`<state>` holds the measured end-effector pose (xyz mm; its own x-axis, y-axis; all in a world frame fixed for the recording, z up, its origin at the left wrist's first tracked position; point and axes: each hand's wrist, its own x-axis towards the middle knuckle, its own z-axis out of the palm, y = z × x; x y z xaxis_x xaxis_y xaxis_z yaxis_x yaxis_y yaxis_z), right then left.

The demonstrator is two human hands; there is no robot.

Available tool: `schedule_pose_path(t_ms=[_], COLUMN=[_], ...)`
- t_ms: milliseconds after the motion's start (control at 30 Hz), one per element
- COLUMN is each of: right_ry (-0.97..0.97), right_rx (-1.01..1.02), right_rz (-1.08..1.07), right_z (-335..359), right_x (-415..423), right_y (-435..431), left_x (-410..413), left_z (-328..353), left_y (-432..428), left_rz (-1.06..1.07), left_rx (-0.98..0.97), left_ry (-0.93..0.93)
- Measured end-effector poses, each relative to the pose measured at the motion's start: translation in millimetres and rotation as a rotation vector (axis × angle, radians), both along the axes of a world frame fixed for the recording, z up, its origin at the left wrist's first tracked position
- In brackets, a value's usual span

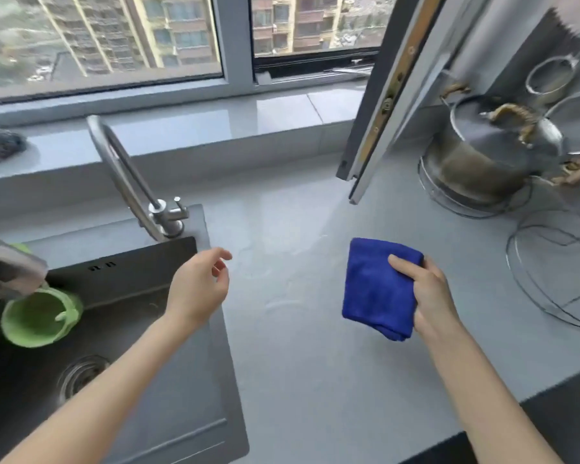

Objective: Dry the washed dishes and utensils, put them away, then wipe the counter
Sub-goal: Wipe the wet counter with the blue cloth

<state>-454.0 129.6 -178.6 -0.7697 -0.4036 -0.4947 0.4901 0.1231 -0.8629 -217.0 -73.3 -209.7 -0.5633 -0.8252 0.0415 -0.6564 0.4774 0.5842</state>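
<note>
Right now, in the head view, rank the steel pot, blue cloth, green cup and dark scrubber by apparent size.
Largest to smallest:
steel pot
blue cloth
green cup, partly covered, so unsure against the cloth
dark scrubber, far off on the sill

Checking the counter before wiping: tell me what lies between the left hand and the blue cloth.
Head view: only bare grey counter with faint water marks between the left hand and the blue cloth, which the right hand grips.

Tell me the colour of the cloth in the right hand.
Deep blue cloth, plain; head view.
</note>
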Motion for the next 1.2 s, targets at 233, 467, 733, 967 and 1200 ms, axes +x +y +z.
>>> schedule_pose_path(t_ms=[233, 467, 733, 967, 1200], right_ry=[0.288, 0.74, 0.831, 1.335, 0.748], right_rx=[0.434, 1.291, 1.269, 0.816, 0.136], right_rz=[-0.123, 0.252, 0.133, 0.47, 0.062], right_z=[16.0, -71.6, -131.2, -132.8, -56.5], right_x=[-82.7, -73.4, -104.4, -17.4, -36.5], right_y=[139.9, 167.3, 139.0, 55.1, 50.7], left_x=[-37.1, -54.5, -65.6, -95.9, -108.9], left_z=[-10.6, -16.9, -27.6, -31.1, -20.5], left_y=[25.8, 38.5, 39.0, 43.7, 42.7], left_rz=[-0.147, -0.177, -0.158, -0.132, -0.107], left_rx=[0.045, 0.054, 0.054, 0.089, 0.088], left_ry=[-0.018, -0.046, -0.081, -0.066, -0.039])
